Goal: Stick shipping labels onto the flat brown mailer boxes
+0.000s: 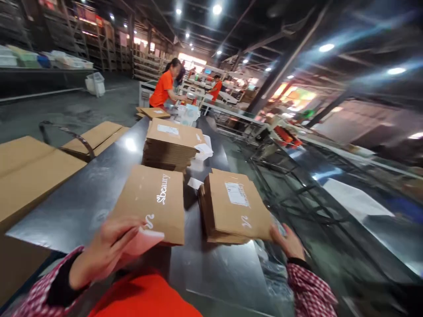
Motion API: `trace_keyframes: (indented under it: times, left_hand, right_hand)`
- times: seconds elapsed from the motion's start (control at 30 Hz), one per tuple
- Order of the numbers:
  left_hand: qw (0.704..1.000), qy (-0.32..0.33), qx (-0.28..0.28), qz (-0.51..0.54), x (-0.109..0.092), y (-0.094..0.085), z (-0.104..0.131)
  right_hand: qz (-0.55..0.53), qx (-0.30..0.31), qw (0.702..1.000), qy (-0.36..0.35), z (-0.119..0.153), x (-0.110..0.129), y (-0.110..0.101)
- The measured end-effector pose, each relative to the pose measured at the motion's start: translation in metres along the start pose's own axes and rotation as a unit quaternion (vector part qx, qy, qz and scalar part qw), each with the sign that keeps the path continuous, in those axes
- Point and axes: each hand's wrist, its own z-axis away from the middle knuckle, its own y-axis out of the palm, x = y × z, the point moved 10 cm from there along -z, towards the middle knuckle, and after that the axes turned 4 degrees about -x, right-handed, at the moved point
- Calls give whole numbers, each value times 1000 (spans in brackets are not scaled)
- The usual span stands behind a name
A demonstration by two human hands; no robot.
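Observation:
My left hand [107,246] is closed on a white paper label [148,240], fingers pinched, over the near edge of a flat brown cardboard box [150,193] with white printed lettering. To the right stands a stack of folded cardboard boxes [228,215]. The top one bears a white label [235,193]. At that box's near right corner my right hand [291,242] has its thumb and fingers closed on the edge. Something pale and shiny shows beside those fingers; I cannot make out what it is.
A taller stack of folded boxes [172,141] stands farther back on the metal table [86,207], with white papers [205,147] beside it. Large cartons [33,176] sit at the left. Clear plastic [277,277] lies by the right edge. People in orange [161,88] work beyond.

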Motion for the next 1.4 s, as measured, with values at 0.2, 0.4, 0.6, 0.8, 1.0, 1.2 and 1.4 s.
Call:
trace_keyframes:
  times: [0.2,0.4,0.6,0.8,1.0,1.2,1.4]
  left_hand:
    - [999,23,-44,12,-37,-19,-18]
    - [971,-41,-191,-140,-3,-91,-7]
    - [976,13,-114,-183,7,-63,29]
    - [981,-178,-70,29,40,-7,49]
    - [980,-165,-78,79,44,-2,51]
    - [985,-137,-102,34,55,1,45]
    - [982,-159,-81,63,61,6,43]
  right_hand:
    - [-185,531,801,-207,247,127,179]
    - [-284,720,632,-31,424,163,259]
    - [-274,686,672,-54,410,161,260]
    - [-222,605,757,-112,397,155,261]
    - [-184,563,768,-243,386,180,240]
    - [-195,549,788,-197,385,166,248]
    - [-207,598,766,-111,389,157,260]
